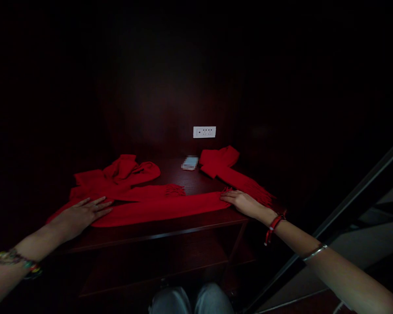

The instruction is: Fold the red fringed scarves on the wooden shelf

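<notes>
A long red scarf (163, 208) lies along the front of a dark wooden shelf (180, 176), its front strip stretched nearly straight. At the strip's left part, my left hand (85, 213) rests palm down with fingers spread. My right hand (244, 203) lies on the strip's right end, fingers stretched out over the cloth beside some fringe. Behind my left hand, more red cloth (118, 174) is heaped loosely, and a fringed end points right. A folded red scarf piece (221, 161) with fringe sits at the back right; whether it joins the rest cannot be seen.
A small pale, blurred object (190, 163) lies at the back of the shelf. Above it, a white socket plate (204, 132) is fixed to the dark back wall. Lower shelving (170, 257) is underneath, and a metal-edged frame (314, 235) slants along the right.
</notes>
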Tool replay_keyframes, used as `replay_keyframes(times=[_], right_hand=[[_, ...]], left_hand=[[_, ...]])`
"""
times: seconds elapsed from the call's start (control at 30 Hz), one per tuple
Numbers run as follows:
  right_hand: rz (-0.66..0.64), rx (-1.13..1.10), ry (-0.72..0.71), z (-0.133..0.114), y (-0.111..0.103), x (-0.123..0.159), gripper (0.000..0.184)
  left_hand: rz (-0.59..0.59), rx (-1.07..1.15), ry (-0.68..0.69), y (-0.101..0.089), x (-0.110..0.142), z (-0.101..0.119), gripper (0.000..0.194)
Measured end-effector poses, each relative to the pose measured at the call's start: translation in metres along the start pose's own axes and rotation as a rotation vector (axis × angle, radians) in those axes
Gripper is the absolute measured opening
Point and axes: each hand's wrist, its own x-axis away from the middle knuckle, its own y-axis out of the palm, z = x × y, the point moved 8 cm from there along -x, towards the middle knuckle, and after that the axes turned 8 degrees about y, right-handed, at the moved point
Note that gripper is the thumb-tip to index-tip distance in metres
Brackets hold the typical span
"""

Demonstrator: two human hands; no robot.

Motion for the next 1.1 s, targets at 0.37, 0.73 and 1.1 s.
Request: replay_keyframes(times=[0.37, 0.73, 1.1], right_hand=[[-0.114, 0.315, -0.006, 0.016, -0.023, -0.017, 0.039], [-0.085, -0.279, 0.021, -0.101, -0.026, -0.127, 0.029], [-0.213, -0.062, 0.013, -0.204, 0.027, -0.205, 0.025]], left_hand=[[-0.147, 0.198, 0.078, 0.026, -0.061, 0.149, 0.051], [0.16, -0.147, -0.112, -0.034, -0.064, 0.066, 0.044], [-0.321, 0.019, -0.177, 0.001, -0.072, -0.016, 0.054]])
